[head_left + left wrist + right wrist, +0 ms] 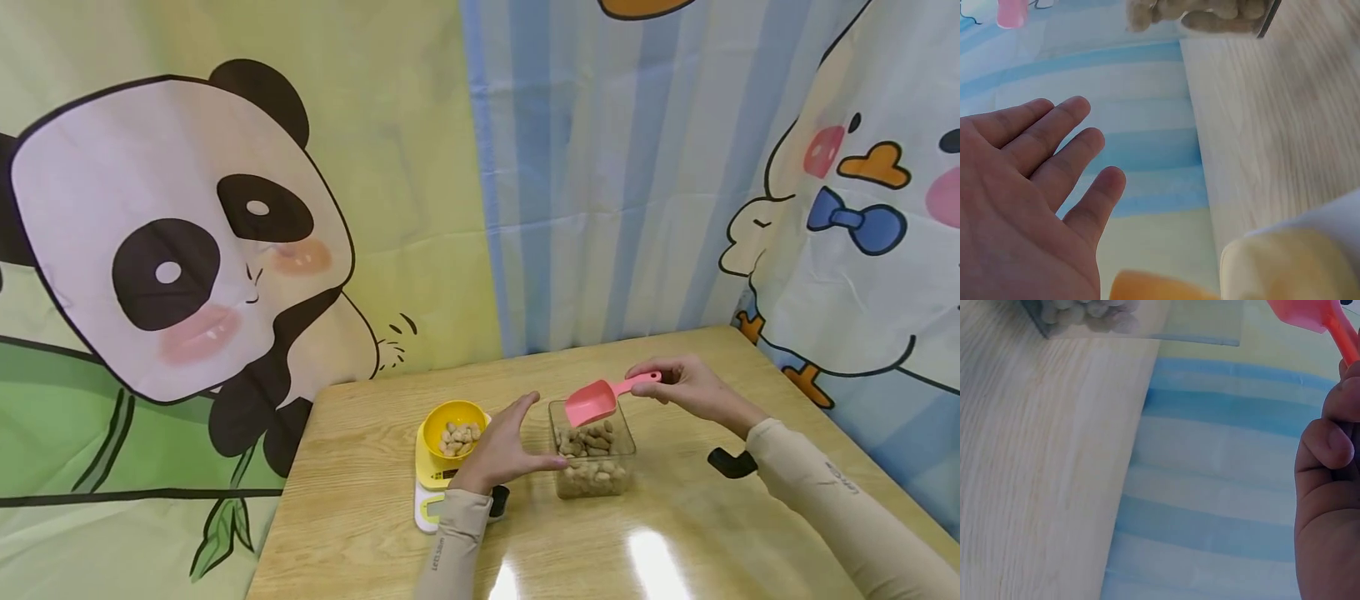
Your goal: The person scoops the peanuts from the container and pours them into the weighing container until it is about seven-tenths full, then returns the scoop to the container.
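Observation:
My right hand [686, 385] grips a pink scoop [591, 404] by its handle, with the scoop's bowl over a clear plastic box [628, 446]. Tan nuts [592, 440] that look like peanuts in their shells lie in the box. To the box's left is my left hand [504, 450], its fingers spread and holding nothing; the thumb tip reaches the box's near side. Beyond it a yellow bowl [437, 417] with paler nuts [459, 437] sits on a yellow and white kitchen scale [429, 475], partly hidden by the left hand.
All of this stands on a wooden table [360, 517]. A curtain [420, 250] with a panda and a white bird printed on it hangs along the table's back and right edges. Black wrist-camera parts [731, 463] show beside the sleeves.

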A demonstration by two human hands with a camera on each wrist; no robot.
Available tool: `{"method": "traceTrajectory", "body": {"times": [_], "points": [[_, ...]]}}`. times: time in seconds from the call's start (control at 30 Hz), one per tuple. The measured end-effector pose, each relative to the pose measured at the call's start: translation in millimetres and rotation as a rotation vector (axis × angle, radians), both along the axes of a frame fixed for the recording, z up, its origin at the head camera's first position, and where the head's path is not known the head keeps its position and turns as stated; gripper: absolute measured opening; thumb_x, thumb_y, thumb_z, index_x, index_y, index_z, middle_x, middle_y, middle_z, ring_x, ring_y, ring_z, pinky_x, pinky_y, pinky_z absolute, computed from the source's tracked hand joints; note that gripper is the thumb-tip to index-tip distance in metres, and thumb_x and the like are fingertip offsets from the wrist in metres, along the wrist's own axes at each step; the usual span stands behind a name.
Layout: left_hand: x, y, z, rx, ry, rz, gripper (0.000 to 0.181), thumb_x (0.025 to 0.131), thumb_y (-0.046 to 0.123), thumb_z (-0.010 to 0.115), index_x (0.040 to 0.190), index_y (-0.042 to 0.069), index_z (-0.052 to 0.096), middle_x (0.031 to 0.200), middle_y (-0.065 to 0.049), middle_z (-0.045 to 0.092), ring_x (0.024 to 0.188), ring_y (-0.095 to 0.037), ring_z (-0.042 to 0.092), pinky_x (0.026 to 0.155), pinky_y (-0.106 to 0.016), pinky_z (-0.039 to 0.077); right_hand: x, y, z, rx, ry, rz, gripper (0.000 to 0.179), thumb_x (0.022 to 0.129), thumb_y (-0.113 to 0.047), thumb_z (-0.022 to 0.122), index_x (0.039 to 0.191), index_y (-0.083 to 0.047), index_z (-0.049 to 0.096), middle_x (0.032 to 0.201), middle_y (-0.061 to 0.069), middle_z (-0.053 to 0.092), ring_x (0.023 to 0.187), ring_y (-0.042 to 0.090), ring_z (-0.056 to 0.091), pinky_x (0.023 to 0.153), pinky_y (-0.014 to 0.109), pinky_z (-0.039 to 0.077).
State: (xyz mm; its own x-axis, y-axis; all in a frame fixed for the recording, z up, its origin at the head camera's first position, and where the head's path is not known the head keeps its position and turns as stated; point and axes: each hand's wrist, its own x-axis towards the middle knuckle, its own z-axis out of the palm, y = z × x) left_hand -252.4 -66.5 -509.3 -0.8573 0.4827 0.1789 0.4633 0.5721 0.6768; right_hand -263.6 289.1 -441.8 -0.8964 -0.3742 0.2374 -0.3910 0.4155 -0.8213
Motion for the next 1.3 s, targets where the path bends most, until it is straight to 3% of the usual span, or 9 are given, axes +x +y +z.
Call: {"method": "traceTrajectory", "body": {"times": [0.17, 0.4, 0.67, 0.87, 1.1, 1.3], "points": [[-0.3, 7.8, -4.2, -0.009, 0.019, -0.020, 0.116, 0.065, 0.078, 0.079, 0.160, 0.037, 0.026, 0.161, 0.012, 0.032, 0.146, -0.017, 0.034, 0.116, -0.046, 0.036, 2.2, 0, -2.1, 0.082, 0.024, 0.045, 0.019, 0.093, -0.023, 0.076, 0.112, -0.019, 0.076, 0.072, 0.002, 0.063, 0.056, 0.017, 0.051, 0.046, 0.029, 0.045], [-0.2, 17.5, -9.2, -0.008, 0.033, -0.052, 0.115, 0.067, 0.071, 0.082, 0.160, 0.030, 0.029, 0.156, 0.013, 0.041, 0.143, -0.015, 0.040, 0.115, -0.042, 0.038, 0.9, -6, 0.8, 0.272, 0.110, 0.197, 0.019, 0.092, -0.031, 0.075, 0.111, -0.026, 0.076, 0.080, -0.010, 0.068, 0.058, 0.003, 0.050, 0.050, 0.024, 0.048], [-0.5, 19.4, -11.1, -0.016, 0.046, -0.047, 0.116, 0.067, 0.075, 0.079, 0.160, 0.028, 0.029, 0.152, 0.013, 0.046, 0.140, -0.014, 0.043, 0.114, -0.042, 0.040, 0.1, -17, 21.7, 0.435, 0.281, 0.364, 0.018, 0.092, -0.027, 0.076, 0.108, -0.020, 0.077, 0.091, -0.016, 0.070, 0.066, -0.001, 0.055, 0.056, 0.021, 0.050], [-0.3, 19.6, -10.2, -0.022, 0.038, -0.043, 0.117, 0.066, 0.078, 0.078, 0.160, 0.028, 0.028, 0.150, 0.015, 0.047, 0.139, -0.013, 0.044, 0.113, -0.042, 0.040, -5.7, -27, 20.0, 0.417, 0.303, 0.421, 0.017, 0.093, -0.027, 0.075, 0.108, -0.021, 0.077, 0.089, -0.017, 0.069, 0.064, -0.002, 0.053, 0.054, 0.020, 0.048], [-0.1, 20.4, -15.4, -0.019, 0.049, -0.045, 0.116, 0.066, 0.082, 0.074, 0.159, 0.028, 0.030, 0.148, 0.014, 0.049, 0.137, -0.013, 0.045, 0.113, -0.043, 0.041, -8.0, -22, 3.9, 0.338, 0.169, 0.395, 0.013, 0.093, -0.030, 0.075, 0.106, -0.026, 0.077, 0.091, -0.012, 0.072, 0.062, 0.000, 0.052, 0.051, 0.021, 0.047], [-2.2, 19.7, -12.7, -0.004, 0.068, -0.045, 0.113, 0.068, 0.074, 0.080, 0.159, 0.027, 0.031, 0.147, 0.013, 0.050, 0.137, -0.014, 0.046, 0.113, -0.043, 0.041, -8.3, -29, -5.1, 0.306, 0.220, 0.364, 0.014, 0.094, -0.030, 0.074, 0.107, -0.026, 0.077, 0.091, -0.014, 0.071, 0.063, 0.002, 0.055, 0.053, 0.022, 0.050]]}}
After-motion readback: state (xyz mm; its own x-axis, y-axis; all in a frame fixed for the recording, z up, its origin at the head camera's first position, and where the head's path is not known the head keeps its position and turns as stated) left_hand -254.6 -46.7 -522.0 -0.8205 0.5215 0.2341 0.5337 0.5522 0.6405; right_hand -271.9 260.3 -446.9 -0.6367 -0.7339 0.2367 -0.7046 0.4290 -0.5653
